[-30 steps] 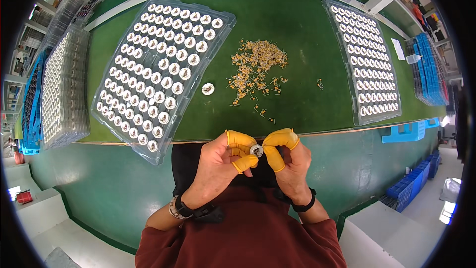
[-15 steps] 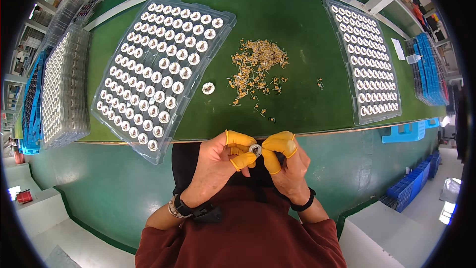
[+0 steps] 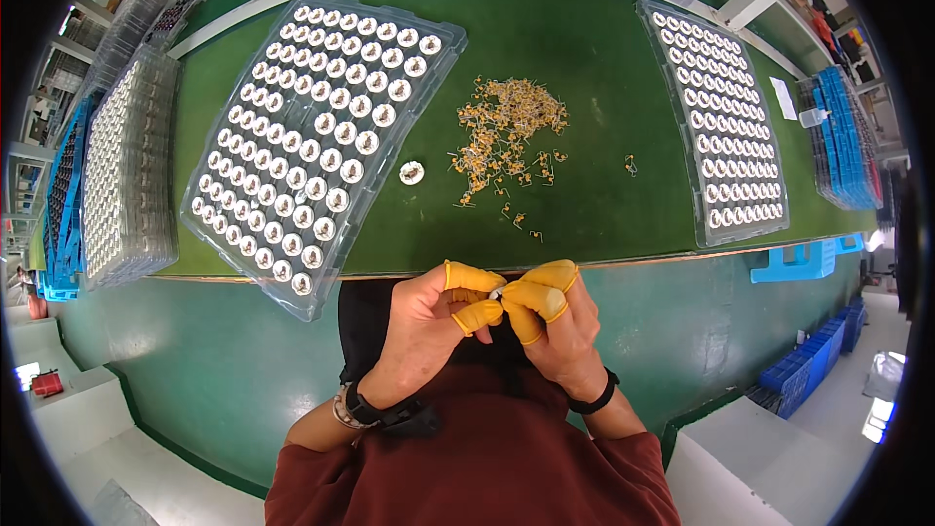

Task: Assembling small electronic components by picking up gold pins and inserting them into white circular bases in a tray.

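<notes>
In front of my body, just off the table's near edge, my left hand (image 3: 421,326) pinches a small round white part (image 3: 497,293) between fingers in yellow finger cots. My right hand (image 3: 565,326), also in yellow cots, is closed with its fingertips against that part and covers most of it. Whether the right fingers grip a further small piece is hidden. Beyond the hands, a similar round white part with a dark centre (image 3: 412,173) lies alone on the green table (image 3: 604,205). A loose pile of small yellow-orange components with wire legs (image 3: 516,117) is spread to its right.
A clear plastic tray (image 3: 450,44) with rows of round white parts lies tilted at left, overhanging the near edge. Another filled tray (image 3: 745,230) lies at right. Stacked trays (image 3: 131,175) stand far left, blue ones (image 3: 845,141) far right. One component (image 3: 631,166) lies apart.
My right fingers have moved left and closed over the round white part, which now shows less. My left hand stays nearly in place.
</notes>
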Available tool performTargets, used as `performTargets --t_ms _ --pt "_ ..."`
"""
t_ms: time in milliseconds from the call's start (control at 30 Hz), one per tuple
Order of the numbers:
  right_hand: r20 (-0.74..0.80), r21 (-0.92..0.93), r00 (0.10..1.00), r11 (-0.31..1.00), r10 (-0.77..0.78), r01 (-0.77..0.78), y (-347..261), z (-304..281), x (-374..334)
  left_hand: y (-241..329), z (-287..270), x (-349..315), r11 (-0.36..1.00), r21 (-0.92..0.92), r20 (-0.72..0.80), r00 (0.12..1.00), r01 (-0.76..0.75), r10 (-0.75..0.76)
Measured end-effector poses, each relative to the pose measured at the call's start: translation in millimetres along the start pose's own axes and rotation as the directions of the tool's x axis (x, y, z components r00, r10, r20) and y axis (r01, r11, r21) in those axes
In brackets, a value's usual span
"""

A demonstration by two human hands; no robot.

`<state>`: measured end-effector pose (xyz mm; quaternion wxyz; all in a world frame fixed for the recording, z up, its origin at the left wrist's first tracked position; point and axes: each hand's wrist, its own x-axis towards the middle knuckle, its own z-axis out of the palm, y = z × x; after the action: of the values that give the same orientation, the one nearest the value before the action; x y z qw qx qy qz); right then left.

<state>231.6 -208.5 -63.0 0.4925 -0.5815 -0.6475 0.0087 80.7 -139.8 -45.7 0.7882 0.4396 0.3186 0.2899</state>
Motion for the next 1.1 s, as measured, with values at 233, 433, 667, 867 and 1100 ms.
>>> performTargets --t_ms 233,433,667,867,1100 --pt "0.016 0.280 0.977 0.937 0.213 -0.208 -1.9 -5.5 2.9 -1.6 1.5 -0.7 0.998 0.011 0.021 0.998 -0.065 0.065" --pt "0.176 0.324 0.947 0.893 0.269 -0.314 -4.1 -11.4 6.2 -6.6 0.7 -3.3 0.977 0.118 0.035 0.983 -0.180 0.178" --pt "0.104 0.387 0.962 0.881 0.251 -0.272 -2.3 -5.5 4.4 -4.8 -0.7 -1.3 0.989 0.001 0.059 0.987 -0.147 0.146" --pt "0.134 0.408 0.945 0.852 0.299 -0.327 -2.7 -3.4 1.9 1.4 -2.5 1.1 0.994 -0.065 0.067 0.994 -0.084 0.088" --pt "0.156 0.403 0.948 0.858 0.278 -0.317 -6.0 -3.3 2.0 0.4 -6.0 0.4 0.997 -0.044 0.064 0.996 -0.056 0.059"
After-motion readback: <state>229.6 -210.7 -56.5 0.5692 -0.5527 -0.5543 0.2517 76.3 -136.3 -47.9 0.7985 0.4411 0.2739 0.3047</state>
